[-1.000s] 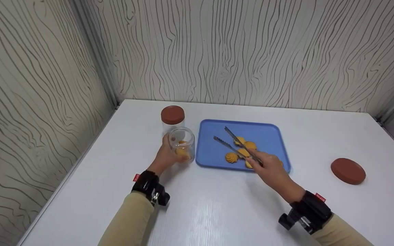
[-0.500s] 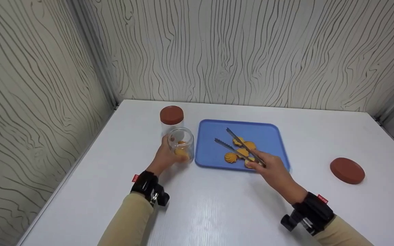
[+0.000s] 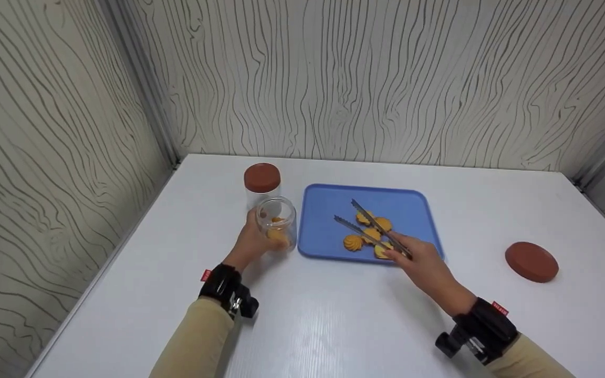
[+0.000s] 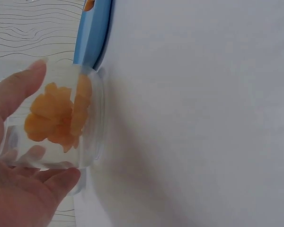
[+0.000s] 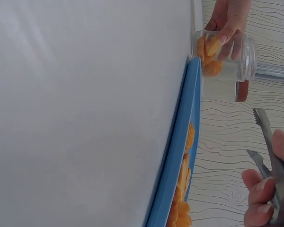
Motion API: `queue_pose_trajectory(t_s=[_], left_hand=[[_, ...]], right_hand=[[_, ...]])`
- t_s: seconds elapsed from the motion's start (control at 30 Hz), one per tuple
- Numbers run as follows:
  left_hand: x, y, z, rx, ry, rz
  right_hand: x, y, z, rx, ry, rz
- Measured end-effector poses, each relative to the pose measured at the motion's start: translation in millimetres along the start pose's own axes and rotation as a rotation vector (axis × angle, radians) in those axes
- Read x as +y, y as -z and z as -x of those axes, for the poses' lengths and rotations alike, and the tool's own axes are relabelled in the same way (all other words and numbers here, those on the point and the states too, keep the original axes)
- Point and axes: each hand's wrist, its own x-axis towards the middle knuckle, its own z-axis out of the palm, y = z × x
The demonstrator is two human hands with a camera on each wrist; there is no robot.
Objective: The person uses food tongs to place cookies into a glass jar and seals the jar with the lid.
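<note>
My left hand [image 3: 254, 240] grips a clear open jar [image 3: 288, 231], its fingers and thumb round the wall. Several golden cookies [image 4: 52, 116] lie in the bottom of that jar. In my right hand [image 3: 422, 262] is a pair of metal tongs [image 3: 356, 227], held above the blue tray [image 3: 323, 210]. The tongs' serrated tips [image 5: 259, 116] stand apart with nothing between them. Several piped cookies [image 3: 353, 242] lie on the tray beneath the tongs, partly hidden by them and by the right hand.
Behind the held jar stands a second jar with a red-brown lid [image 3: 262, 177]. A loose red-brown lid [image 3: 532, 261] lies on the white table [image 3: 302, 315] at the right. Patterned panels [image 3: 344, 79] rise at the back and left.
The right hand has drawn back slightly to the right with the tongs, uncovering more of the nearest cookie. The left hand keeps its grip on the jar.
</note>
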Motion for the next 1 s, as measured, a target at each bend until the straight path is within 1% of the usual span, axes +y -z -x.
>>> queue_pose_trajectory(t_s=[0.2,0.3,0.47,0.67,0.83,1.0], left_hand=[[0.1,1.1,2.2,-0.003,-0.026,0.018],[0.1,1.1,2.9,0.002,-0.028,0.020],[-0.2,-0.1,1.6,0.006,-0.044,0.015],[-1.6,0.4,1.9,0.010,-0.053,-0.003],[-1.2,0.8,2.2,0.014,-0.050,-0.012],[-2.2,-0.6,0.5,0.017,-0.063,-0.001]], right_hand=[[4,0,1,0.006,0.009,0.020],[5,0,1,0.014,0.021,0.038],[5,1,1,0.009,0.011,0.058],[8,2,4,0.026,0.051,0.062],[9,3,7,0.006,0.015,0.053],[12,3,9,0.012,0.026,0.075]])
